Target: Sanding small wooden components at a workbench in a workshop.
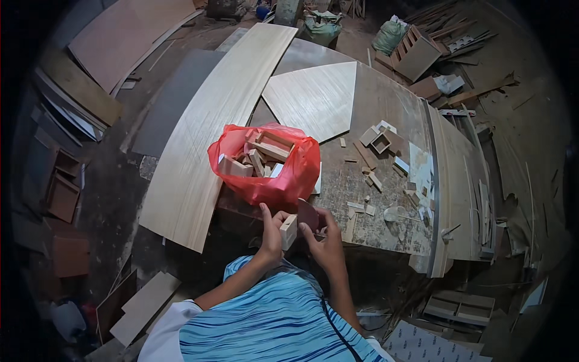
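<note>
My left hand (272, 234) is closed around a small pale wooden block (289, 233), with its thumb pointing up. Just right of it, my right hand (326, 241) grips a bent reddish-brown sheet (308, 215) that looks like sandpaper. The sheet is close against the block's right side; whether they touch I cannot tell. Directly beyond both hands stands an open red plastic bag (265, 188) on the bench. Inside it lie loose wooden blocks and a small wooden frame (272, 146).
A long pale board (211, 133) slants across the bench's left side. Behind the bag lies a pale panel (316, 96). Wood offcuts (375, 181) and a small open box (380, 143) are scattered over the worn bench top (392, 232) at right. Boards lean at far left.
</note>
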`<state>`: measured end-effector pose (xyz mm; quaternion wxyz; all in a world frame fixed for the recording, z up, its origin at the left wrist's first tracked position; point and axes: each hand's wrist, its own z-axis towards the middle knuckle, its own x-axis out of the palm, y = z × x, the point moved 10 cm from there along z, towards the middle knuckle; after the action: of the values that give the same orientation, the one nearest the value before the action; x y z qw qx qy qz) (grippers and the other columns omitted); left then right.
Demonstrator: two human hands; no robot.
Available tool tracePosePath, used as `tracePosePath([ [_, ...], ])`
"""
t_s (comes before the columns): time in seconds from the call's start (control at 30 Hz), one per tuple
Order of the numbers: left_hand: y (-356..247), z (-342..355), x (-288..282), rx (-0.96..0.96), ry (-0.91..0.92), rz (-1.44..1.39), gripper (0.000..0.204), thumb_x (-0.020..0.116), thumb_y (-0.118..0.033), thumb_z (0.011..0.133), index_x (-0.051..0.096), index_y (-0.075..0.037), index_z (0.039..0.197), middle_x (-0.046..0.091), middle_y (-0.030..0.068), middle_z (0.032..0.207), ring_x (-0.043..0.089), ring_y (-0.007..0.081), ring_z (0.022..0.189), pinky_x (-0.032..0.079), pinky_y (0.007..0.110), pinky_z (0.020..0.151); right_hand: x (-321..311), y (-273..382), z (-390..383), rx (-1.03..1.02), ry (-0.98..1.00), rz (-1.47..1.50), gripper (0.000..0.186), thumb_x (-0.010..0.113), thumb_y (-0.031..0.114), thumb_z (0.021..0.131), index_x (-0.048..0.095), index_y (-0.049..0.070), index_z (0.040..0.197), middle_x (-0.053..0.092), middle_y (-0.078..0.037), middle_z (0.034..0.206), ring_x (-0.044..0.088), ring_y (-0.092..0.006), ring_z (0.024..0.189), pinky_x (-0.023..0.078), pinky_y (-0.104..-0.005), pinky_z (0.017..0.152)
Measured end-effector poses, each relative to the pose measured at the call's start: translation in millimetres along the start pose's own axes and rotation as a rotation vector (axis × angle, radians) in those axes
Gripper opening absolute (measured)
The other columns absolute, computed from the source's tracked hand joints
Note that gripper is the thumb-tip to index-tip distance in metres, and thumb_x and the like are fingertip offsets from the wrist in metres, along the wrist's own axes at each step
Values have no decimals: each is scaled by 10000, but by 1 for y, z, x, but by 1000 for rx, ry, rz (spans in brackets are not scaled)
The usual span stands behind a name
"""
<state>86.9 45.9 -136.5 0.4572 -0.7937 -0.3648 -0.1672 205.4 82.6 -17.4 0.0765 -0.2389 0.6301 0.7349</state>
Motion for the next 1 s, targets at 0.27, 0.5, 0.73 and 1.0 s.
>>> tracePosePath([
  [0.27, 15, 0, 0, -191, 89, -343, 953, 172, -849, 902, 587, -14, 1101, 672, 172, 1070, 637, 322, 1099, 490, 442, 1009, 36, 8, -18, -30, 311, 138, 481, 754, 174, 908, 554, 8, 1313, 610, -125, 1236, 604, -192, 1118, 513, -321, 913],
  [0.5, 3, -4, 5, -195, 70, -261, 979, 152, -826, 922, 557, -21, 1305, 640, 174, 1220, 621, 296, 1162, 506, 432, 999, 23, -7, 1, 160, 196, 275, 382, 752, 182, 904, 595, 31, 1217, 631, -28, 1001, 575, -93, 891, 494, -266, 766],
  [0.73, -10, 7, 21, -107, 236, -303, 831, 242, -698, 1005, 523, -8, 1371, 612, 174, 1308, 598, 296, 1215, 472, 437, 1054, 13, -13, 14, 96, 140, 197, 366, 732, 189, 923, 607, 2, 1212, 647, -61, 996, 596, -126, 889, 499, -269, 769],
  [1.0, -7, 15, 27, -115, 244, -122, 823, 226, -688, 1010, 478, -22, 1423, 610, 156, 1316, 626, 271, 1179, 530, 399, 985, -6, -30, 22, 124, 114, 118, 340, 735, 134, 913, 601, 16, 1202, 665, -34, 1004, 599, -95, 884, 476, -252, 761],
])
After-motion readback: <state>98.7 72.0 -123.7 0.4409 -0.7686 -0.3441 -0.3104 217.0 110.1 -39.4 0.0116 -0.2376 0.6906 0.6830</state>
